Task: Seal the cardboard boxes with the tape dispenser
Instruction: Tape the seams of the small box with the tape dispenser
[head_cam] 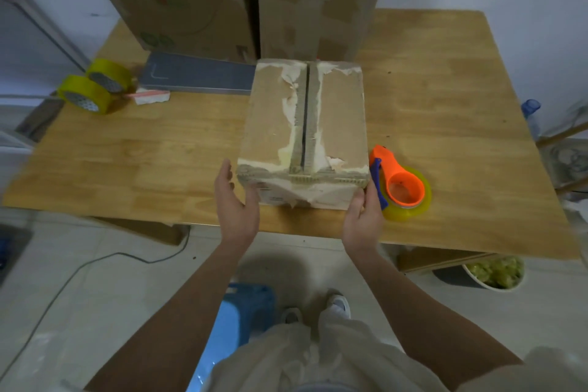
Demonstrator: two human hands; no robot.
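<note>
- The cardboard box (304, 134) sits near the front edge of the tabletop (159, 153), its top seam untaped.
- My left hand (234, 200) and right hand (362, 216) flank its near corners, fingers straight and relaxed, holding nothing.
- The tape dispenser (402, 184) lies just right of the box, beside my right hand.

Left hand (234, 200), right hand (362, 216) flank unsealed box (304, 127) — dispenser (402, 184) beside.

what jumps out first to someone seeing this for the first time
The worn cardboard box at the middle of the wooden table, its top seam untaped, with the left hand and right hand at its near corners. Just right of it lies the orange tape dispenser; two yellow tape rolls sit far left.
</note>
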